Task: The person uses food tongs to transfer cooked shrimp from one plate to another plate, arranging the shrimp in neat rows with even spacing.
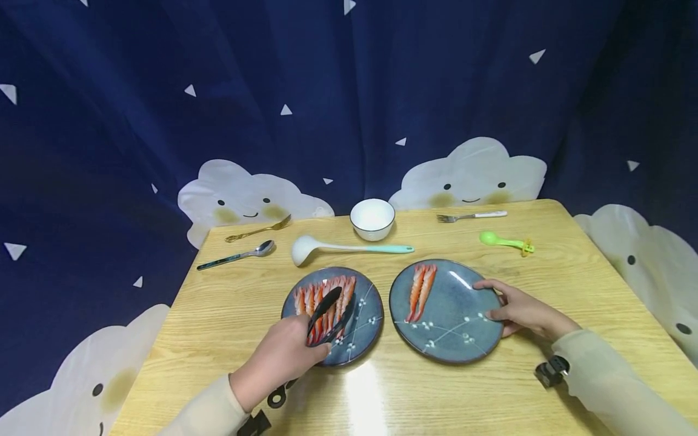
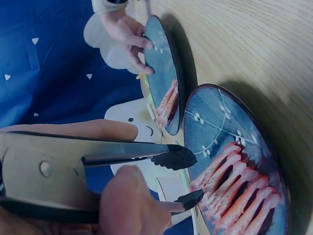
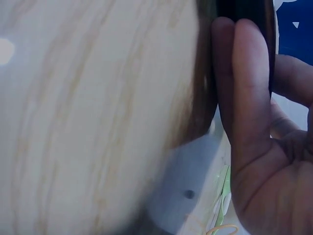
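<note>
My left hand (image 1: 280, 357) grips black-tipped tongs (image 2: 122, 149) over the left blue plate (image 1: 373, 312). A row of several orange-and-white shrimps (image 1: 301, 300) lies on that plate. The tongs' tips stand apart near the shrimps; in the left wrist view nothing is caught between them. On the right, a matching blue plate (image 1: 452, 300) bears two shrimps (image 1: 417, 290) side by side on its left part. My right hand (image 1: 526, 312) holds this plate by its right rim, thumb on top and other fingers underneath, as the right wrist view (image 3: 252, 88) shows close up.
Behind the plates lies a white ladle (image 1: 305, 247) with a mint handle, and beyond it a white bowl (image 1: 373, 218). A spoon (image 1: 240, 255) and a gold fork (image 1: 259, 231) are at left. A fork (image 1: 471, 215) and a green spoon (image 1: 504, 241) lie at right.
</note>
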Demonstrator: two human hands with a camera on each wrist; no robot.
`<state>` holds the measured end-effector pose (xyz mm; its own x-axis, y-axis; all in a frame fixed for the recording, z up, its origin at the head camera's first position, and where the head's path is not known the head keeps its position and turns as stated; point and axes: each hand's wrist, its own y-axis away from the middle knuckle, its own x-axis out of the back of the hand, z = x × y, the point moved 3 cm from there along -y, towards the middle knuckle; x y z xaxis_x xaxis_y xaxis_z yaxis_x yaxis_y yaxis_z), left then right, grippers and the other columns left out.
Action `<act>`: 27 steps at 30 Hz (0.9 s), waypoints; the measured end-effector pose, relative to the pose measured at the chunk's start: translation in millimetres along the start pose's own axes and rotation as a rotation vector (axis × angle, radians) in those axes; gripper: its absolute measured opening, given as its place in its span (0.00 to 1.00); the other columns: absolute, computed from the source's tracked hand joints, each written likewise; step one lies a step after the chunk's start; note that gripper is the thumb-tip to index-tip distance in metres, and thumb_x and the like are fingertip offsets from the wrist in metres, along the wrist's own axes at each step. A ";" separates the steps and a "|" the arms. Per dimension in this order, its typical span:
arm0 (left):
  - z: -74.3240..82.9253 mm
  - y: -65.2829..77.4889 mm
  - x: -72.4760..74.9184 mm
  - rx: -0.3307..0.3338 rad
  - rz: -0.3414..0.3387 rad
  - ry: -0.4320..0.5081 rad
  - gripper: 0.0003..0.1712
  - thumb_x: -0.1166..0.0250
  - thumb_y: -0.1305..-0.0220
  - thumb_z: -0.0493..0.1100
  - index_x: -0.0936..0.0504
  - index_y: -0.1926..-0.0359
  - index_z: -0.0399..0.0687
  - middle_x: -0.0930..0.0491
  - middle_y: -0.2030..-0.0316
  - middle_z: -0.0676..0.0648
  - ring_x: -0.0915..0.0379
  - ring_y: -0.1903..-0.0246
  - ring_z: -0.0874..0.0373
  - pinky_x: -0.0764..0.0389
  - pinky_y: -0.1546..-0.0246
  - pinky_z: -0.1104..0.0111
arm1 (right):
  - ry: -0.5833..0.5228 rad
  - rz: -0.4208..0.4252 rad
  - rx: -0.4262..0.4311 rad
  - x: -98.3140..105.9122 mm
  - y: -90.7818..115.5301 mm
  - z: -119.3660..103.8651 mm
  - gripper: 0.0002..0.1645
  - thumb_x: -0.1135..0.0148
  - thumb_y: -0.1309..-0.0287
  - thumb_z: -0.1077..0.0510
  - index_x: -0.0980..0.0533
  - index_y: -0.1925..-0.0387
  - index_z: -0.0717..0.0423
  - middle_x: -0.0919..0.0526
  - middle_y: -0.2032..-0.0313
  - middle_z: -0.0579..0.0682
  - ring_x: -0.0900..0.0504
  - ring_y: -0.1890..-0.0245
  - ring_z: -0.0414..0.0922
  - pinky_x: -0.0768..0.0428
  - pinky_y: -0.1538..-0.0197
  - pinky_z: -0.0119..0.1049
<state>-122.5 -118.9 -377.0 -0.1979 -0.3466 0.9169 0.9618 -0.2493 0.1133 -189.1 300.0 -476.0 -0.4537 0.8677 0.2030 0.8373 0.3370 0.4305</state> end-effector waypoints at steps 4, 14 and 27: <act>2.3 -5.6 -1.4 -0.011 -0.022 -0.004 0.35 0.35 0.56 0.58 0.27 0.60 0.31 0.25 0.71 0.43 0.30 0.73 0.57 0.28 0.73 0.63 | 0.000 0.000 0.003 0.0 -0.3 2.4 0.39 0.44 0.49 0.66 0.48 0.38 0.48 0.37 0.63 0.64 0.22 0.75 0.51 0.24 0.75 0.47; 4.7 -9.2 -0.8 -0.029 -0.052 -0.026 0.29 0.34 0.56 0.56 0.26 0.64 0.33 0.27 0.74 0.45 0.31 0.73 0.56 0.29 0.73 0.62 | 0.007 0.009 -0.010 0.5 -1.6 2.8 0.39 0.43 0.49 0.66 0.48 0.39 0.47 0.38 0.62 0.65 0.22 0.74 0.52 0.24 0.74 0.48; -1.2 1.5 -7.0 -0.053 -0.034 -0.023 0.31 0.36 0.53 0.55 0.26 0.59 0.32 0.24 0.65 0.40 0.27 0.64 0.48 0.27 0.66 0.58 | 0.003 0.004 -0.029 1.2 -3.2 2.4 0.38 0.43 0.49 0.66 0.48 0.39 0.46 0.37 0.62 0.64 0.22 0.74 0.52 0.24 0.74 0.47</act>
<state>-119.8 -117.9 -383.7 -0.2258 -0.3167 0.9213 0.9430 -0.3083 0.1252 -191.5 300.9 -479.2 -0.4510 0.8681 0.2072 0.8300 0.3226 0.4550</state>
